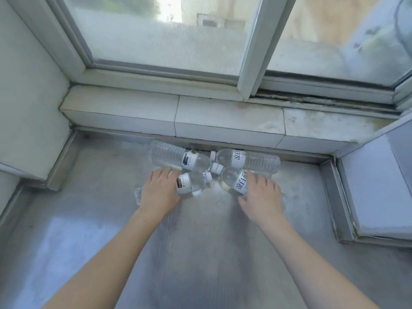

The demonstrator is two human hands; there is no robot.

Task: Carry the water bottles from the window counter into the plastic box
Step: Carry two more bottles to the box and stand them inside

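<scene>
Four clear, ribbed plastic water bottles with white caps and white paper labels are lying on their sides on the brushed stainless-steel counter [211, 253], close under the white tiled sill [223, 117] of the aluminium-framed sliding window [252, 47]. The metal surface is showing a dull, streaked sheen with soft reflections.

The far left bottle [176, 157] is resting with its cap pointing right, and the far right bottle [252, 160] is lying with its cap pointing left, so their necks are nearly meeting in the middle. The near left bottle [189, 183] and the near right bottle [236, 181] are lying just in front of them, caps also turned inward, all four clustered together.

The bare left hand [158, 192] is lying over the body of the near left bottle, fingers curling down over its ribbed barrel, the label and neck sticking out to the right of the palm. The bare right hand [263, 197] is covering the body of the near right bottle, fingers loosely spread over the top and thumb reaching down beside the label. Both hands are touching their bottles, but whether the fingers are fully closing underneath cannot be told, since the backs of the hands are hiding the contact. Both bottles appear to be resting on the steel. The plastic box is out of sight.
</scene>
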